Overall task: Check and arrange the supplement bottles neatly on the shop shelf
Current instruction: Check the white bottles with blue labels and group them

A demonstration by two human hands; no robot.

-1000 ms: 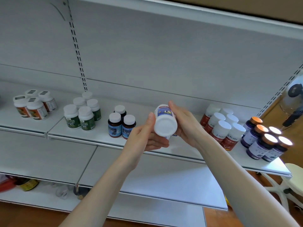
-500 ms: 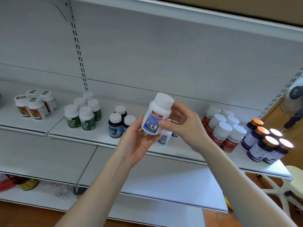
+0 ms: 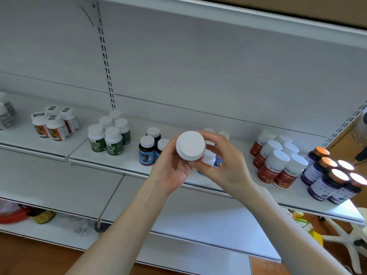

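The white bottle (image 3: 190, 146) was held in front of the shelf (image 3: 127, 162), above its front edge, with its cap toward the camera and its contents not visible. The left hand (image 3: 170, 171) and the right hand (image 3: 224, 167) both gripped it, fingers curled round its body.

Capped groups stood on the shelf:
- orange-label bottles (image 3: 56, 129)
- green-label bottles (image 3: 109, 138)
- dark blue-label bottles (image 3: 147, 150)
- red-label bottles (image 3: 277, 163)
- purple bottles (image 3: 329, 180) with orange caps

A grey back panel (image 3: 198, 66) rose behind. Wooden floor (image 3: 29, 253) lay below.

Open shelf (image 3: 129, 161) gap between green-label bottles (image 3: 108, 138) and dark bottles (image 3: 147, 150), red-label bottles (image 3: 276, 161) crowding right
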